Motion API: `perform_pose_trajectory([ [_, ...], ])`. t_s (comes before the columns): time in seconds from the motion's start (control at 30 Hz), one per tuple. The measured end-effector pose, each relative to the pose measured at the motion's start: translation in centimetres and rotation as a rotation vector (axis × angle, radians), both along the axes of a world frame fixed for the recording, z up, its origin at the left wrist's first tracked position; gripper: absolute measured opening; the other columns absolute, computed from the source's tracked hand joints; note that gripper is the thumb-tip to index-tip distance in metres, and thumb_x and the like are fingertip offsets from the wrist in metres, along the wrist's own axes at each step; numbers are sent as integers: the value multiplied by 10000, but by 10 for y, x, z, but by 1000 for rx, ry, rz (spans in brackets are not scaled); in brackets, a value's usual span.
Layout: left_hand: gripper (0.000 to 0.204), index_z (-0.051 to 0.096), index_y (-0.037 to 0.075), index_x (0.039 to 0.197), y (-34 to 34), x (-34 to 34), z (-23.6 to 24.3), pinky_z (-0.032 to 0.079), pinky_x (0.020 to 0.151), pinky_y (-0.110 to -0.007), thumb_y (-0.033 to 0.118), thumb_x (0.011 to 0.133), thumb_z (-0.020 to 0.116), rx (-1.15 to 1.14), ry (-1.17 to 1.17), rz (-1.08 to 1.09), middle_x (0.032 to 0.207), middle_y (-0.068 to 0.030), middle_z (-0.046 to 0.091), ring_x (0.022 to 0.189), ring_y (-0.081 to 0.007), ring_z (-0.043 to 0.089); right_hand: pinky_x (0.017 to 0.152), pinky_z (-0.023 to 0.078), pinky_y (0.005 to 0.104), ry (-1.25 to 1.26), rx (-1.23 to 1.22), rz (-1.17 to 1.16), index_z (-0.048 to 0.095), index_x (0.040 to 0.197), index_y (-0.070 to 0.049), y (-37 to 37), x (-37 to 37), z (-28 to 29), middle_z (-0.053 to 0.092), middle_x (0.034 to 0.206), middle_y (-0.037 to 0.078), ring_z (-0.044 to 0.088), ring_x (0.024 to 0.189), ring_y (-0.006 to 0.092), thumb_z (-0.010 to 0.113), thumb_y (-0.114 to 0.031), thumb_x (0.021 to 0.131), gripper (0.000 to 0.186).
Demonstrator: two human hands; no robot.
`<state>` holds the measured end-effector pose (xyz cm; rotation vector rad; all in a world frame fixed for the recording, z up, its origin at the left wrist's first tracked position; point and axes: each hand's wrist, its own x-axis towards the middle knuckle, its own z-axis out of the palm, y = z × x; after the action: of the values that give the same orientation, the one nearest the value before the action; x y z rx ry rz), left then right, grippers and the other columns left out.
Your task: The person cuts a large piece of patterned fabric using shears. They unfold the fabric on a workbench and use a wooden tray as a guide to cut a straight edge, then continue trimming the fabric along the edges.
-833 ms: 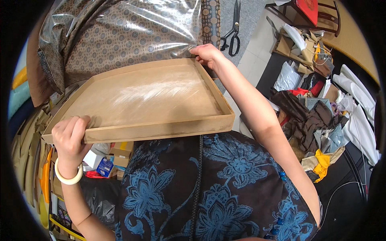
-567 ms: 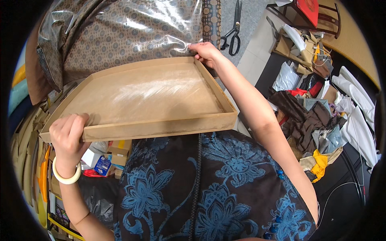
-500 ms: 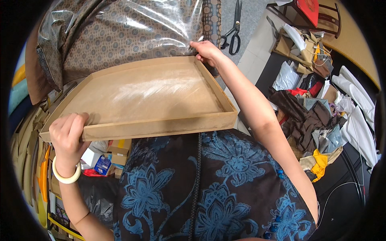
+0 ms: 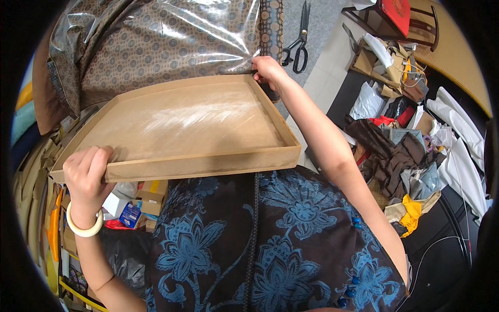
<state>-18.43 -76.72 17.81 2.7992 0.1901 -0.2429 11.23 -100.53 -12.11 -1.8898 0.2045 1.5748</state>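
Grey surface [image 4: 319, 23] beyond white-streaked tray [image 4: 208, 167]

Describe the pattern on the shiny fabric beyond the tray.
The fabric is brown, repeating small dark round motifs; it shows best in the head view.

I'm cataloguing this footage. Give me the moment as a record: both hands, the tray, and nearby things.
Left hand: clasping the near-left corner of a shallow brown tray
Right hand: at the tray's far-right corner, by glossy patterned brown fabric; grip unclear
Tray: open side up, whitish streaks inside
Beyond right hand: black-handled tailor's shears
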Motion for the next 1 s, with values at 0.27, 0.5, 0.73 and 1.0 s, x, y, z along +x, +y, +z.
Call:
perform_pose_trajectory([
  [0.27, 330, 577, 33, 846, 0, -3, -1, 434, 560, -389, 148, 592, 755, 10, -2, 8, 689, -115, 533, 625, -316, 574, 592, 475, 219, -491, 356, -295, 662, 1109, -9, -33, -6, 28, 730, 971, 78, 572, 605, 72, 493, -112, 1000, 225],
  [0.5, 336, 582, 30, 854, 0, -2, 1, 433, 566, -384, 149, 592, 758, 12, 23, 1, 700, -116, 543, 630, -316, 575, 842, 501, 389, -1334, -14, 28, 656, 992, -34, -94, 46, -24, 628, 994, 123, 607, 932, 260, 667, -132, 835, 185],
  [0.73, 341, 586, 29, 859, -1, -5, -1, 430, 564, -376, 158, 594, 757, 1, 5, -5, 709, -112, 552, 625, -308, 572, 983, 422, 452, -1355, 2, -4, 567, 1125, 5, -98, 48, -42, 550, 1113, 178, 523, 1092, 351, 709, -172, 820, 380],
  [1.0, 346, 584, 21, 850, -4, -3, -2, 431, 549, -373, 205, 613, 755, 3, -39, -9, 695, -116, 539, 601, -309, 566, 952, 442, 452, -1448, -35, 250, 537, 1117, 20, -90, 55, -15, 558, 1098, 196, 539, 1073, 376, 726, -209, 834, 410],
])
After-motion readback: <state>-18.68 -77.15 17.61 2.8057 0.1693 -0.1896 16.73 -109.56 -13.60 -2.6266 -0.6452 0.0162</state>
